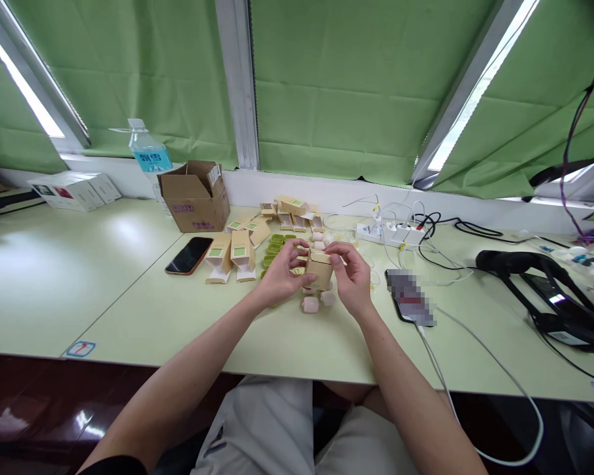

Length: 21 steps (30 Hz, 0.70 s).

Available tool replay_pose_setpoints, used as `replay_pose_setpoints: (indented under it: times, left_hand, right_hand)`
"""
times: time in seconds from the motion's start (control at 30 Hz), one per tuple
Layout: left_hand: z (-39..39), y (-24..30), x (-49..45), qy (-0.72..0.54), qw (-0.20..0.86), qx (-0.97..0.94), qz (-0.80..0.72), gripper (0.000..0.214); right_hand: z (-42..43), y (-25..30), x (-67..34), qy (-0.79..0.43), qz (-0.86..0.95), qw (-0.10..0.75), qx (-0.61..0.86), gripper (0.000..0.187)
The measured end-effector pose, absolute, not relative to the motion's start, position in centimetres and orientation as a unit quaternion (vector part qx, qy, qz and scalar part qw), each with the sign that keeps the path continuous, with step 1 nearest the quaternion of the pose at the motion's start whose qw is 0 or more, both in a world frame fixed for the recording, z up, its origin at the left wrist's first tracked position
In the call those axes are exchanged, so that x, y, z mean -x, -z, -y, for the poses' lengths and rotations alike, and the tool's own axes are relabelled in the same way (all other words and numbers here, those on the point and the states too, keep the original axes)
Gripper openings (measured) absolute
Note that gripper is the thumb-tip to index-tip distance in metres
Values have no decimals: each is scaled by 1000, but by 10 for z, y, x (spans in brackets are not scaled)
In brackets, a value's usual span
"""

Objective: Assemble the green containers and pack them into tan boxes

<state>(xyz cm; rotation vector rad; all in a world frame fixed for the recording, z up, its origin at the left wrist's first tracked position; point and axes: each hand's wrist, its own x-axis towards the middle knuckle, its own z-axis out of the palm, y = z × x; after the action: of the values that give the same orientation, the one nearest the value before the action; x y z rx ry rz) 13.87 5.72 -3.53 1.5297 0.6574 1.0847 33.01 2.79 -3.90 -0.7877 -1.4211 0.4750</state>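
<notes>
Between my hands, above the pale table (pixel 277 349), is a small tan cardboard box (pixel 319 270). My left hand (pixel 284 272) grips it from the left, thumb low on its front. From the right, my right hand (pixel 352 277) has fingers and thumb at the box's upper edge. Under and just in front of the box lie small pink cases (pixel 310 304). Several green pieces (pixel 276 245) stand in rows beside my left hand, partly covered by it. Tan cartons with open flaps (pixel 241 249) lie farther left.
A dark phone (pixel 189 255) lies left of the cartons, near a brown cardboard box (pixel 195 198) and a large water bottle (pixel 148 152). To the right are a charging phone (pixel 410 298), a power strip (pixel 391 232) with tangled cables and a black headset-like frame (pixel 549 297).
</notes>
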Motion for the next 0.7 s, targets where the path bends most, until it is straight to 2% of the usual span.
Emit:
replay_pose_setpoints:
  times: [0.33, 0.57, 0.7]
  left_hand:
    - [-59, 36, -137, -460, 540, -647, -278, 75]
    - [-58, 36, -137, -467, 530, -644, -294, 76]
    - [-64, 37, -136, -492, 507, -645, -289, 73]
  right_hand:
    - [-26, 40, -333, -188, 662, 641, 339, 16]
    - [-26, 43, -339, -107, 724, 595, 332, 8]
    - [-25, 42, -337, -71, 718, 602, 342, 25]
